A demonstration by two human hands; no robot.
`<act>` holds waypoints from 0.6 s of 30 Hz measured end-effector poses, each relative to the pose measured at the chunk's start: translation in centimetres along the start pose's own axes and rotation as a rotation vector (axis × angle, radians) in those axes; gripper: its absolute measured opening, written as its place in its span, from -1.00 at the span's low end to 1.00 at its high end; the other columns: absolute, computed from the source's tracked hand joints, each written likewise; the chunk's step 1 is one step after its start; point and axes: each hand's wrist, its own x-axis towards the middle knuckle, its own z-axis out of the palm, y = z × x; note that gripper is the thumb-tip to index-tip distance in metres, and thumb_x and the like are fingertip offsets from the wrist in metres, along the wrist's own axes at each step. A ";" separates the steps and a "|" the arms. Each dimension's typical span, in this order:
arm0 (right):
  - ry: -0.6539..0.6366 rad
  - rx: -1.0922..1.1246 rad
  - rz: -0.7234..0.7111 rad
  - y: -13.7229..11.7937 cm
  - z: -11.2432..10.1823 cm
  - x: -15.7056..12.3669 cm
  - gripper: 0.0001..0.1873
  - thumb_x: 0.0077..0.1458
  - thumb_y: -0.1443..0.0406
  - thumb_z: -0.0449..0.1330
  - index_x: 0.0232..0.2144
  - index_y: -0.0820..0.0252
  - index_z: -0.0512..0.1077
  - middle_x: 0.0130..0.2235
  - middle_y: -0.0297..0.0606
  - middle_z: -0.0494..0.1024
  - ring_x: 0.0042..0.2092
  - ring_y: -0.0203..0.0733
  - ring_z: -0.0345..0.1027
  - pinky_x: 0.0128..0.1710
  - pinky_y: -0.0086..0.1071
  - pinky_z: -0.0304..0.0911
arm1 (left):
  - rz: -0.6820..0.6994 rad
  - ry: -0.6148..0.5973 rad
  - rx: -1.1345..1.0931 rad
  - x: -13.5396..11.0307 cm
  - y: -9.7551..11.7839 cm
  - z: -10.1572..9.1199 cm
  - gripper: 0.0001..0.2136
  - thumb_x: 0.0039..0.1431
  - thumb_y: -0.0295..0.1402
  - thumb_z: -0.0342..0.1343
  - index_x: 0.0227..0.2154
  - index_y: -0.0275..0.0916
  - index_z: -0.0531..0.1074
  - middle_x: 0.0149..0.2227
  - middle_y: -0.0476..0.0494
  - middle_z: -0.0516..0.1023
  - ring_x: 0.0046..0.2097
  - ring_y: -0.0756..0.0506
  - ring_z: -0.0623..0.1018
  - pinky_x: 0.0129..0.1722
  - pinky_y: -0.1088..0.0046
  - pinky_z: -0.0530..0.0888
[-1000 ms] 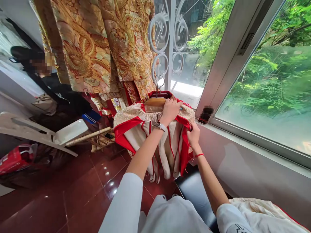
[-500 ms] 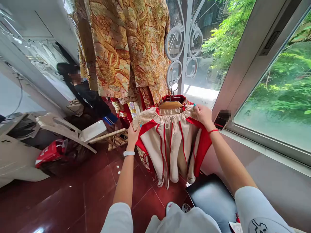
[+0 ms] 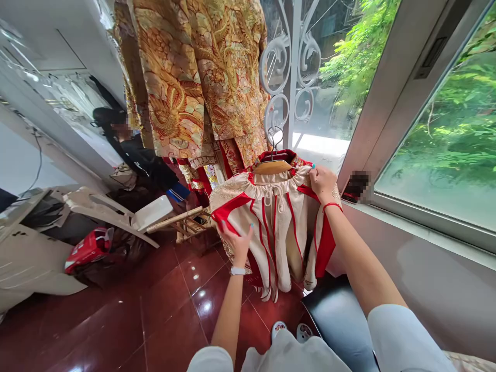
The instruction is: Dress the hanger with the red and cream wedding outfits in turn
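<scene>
A cream-and-red garment (image 3: 281, 235) with a gathered neck and a tied cord hangs in front of me, draped over a wooden hanger (image 3: 273, 167). Pinched at its right shoulder is my right hand (image 3: 324, 183), the fingers closed on the cloth. My left hand (image 3: 237, 244) has its fingers spread, lying against the garment's left side near a red band. Behind hang gold embroidered robes (image 3: 228, 77), partly covering red clothes below them.
A window (image 3: 437, 155) with a sill and a phone-like dark object (image 3: 353, 187) is at right. Below stands a black seat (image 3: 341, 315). To the left are a bamboo rack (image 3: 189, 225), a white plastic chair (image 3: 153, 213), a red bag (image 3: 90, 249) and another person (image 3: 135, 155) in dark clothes.
My left hand has let go of the garment's left shoulder and moved down and right, its fingers now spread. My right hand keeps its grip at the other shoulder.
</scene>
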 end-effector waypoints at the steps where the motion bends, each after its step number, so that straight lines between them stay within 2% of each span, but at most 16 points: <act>1: -0.005 0.000 0.004 -0.1 0.0 -0.1 -0.67 0.21 0.29 -0.04 -0.60 0.17 0.24 -0.53 -0.32 0.26 -0.47 -0.24 -0.06 -0.39 -0.26 -0.28 | -0.033 -0.045 0.051 -1.9 -0.9 0.5 -0.10 0.05 -0.11 0.33 0.33 -0.45 0.05 0.35 -0.72 0.11 0.40 -0.48 0.15 0.33 -0.14 0.17; 4: -0.013 -0.019 0.034 -0.3 -0.1 -0.3 -0.69 0.19 0.28 -0.02 -0.59 0.17 0.27 -0.52 -0.30 0.29 -0.46 -0.24 -0.02 -0.39 -0.28 -0.27 | -0.129 -0.135 0.102 -6.1 -4.6 1.4 -0.46 0.28 -0.23 0.10 0.23 -0.41 0.24 0.24 -0.67 0.31 0.30 -0.45 0.35 0.23 -0.12 0.33; 6: -0.013 -0.037 0.048 -0.3 -0.1 -0.4 -0.69 0.20 0.28 -0.03 -0.58 0.18 0.28 -0.51 -0.29 0.32 -0.45 -0.23 0.00 -0.39 -0.28 -0.27 | -0.134 -0.154 0.085 -7.6 -7.3 1.2 -0.58 0.35 -0.30 -0.07 0.18 -0.40 0.31 0.14 -0.61 0.43 0.21 -0.40 0.45 0.17 -0.04 0.40; 9: -0.007 -0.050 0.036 -0.3 -0.1 -0.6 -0.65 0.24 0.25 -0.06 -0.57 0.18 0.30 -0.49 -0.26 0.35 -0.45 -0.23 0.02 -0.39 -0.28 -0.26 | -0.080 -0.134 0.085 -8.2 -10.5 -0.3 -0.60 0.38 -0.31 -0.14 0.14 -0.40 0.36 0.06 -0.55 0.47 0.13 -0.36 0.51 0.11 0.04 0.45; 13: 0.007 -0.039 -0.010 0.2 0.0 -1.1 -0.65 0.25 0.25 -0.08 -0.55 0.16 0.31 -0.49 -0.25 0.37 -0.44 -0.20 0.11 -0.41 -0.30 -0.20 | -0.058 -0.121 0.162 -8.3 -13.1 -3.2 -0.60 0.39 -0.29 -0.13 0.16 -0.34 0.37 -0.03 -0.42 0.48 0.03 -0.30 0.55 0.02 0.13 0.49; 15: 0.017 -0.020 -0.053 0.7 0.0 -1.5 -0.66 0.25 0.26 -0.10 -0.51 0.16 0.34 -0.47 -0.22 0.41 -0.41 -0.16 0.19 -0.41 -0.31 -0.10 | -0.095 -0.165 0.204 -9.3 -14.1 -4.8 -0.59 0.37 -0.35 -0.10 0.21 -0.30 0.34 -0.02 -0.37 0.47 0.01 -0.28 0.55 0.00 0.16 0.50; 18: 0.051 0.042 -0.144 1.2 -0.1 -2.1 -0.66 0.26 0.25 -0.11 -0.35 0.18 0.43 -0.34 -0.12 0.52 -0.29 -0.06 0.34 -0.32 -0.29 0.12 | -0.157 -0.283 0.278 -12.2 -15.3 -6.9 -0.56 0.27 -0.48 -0.01 0.20 -0.23 0.35 -0.04 -0.29 0.47 0.01 -0.23 0.56 0.01 0.18 0.52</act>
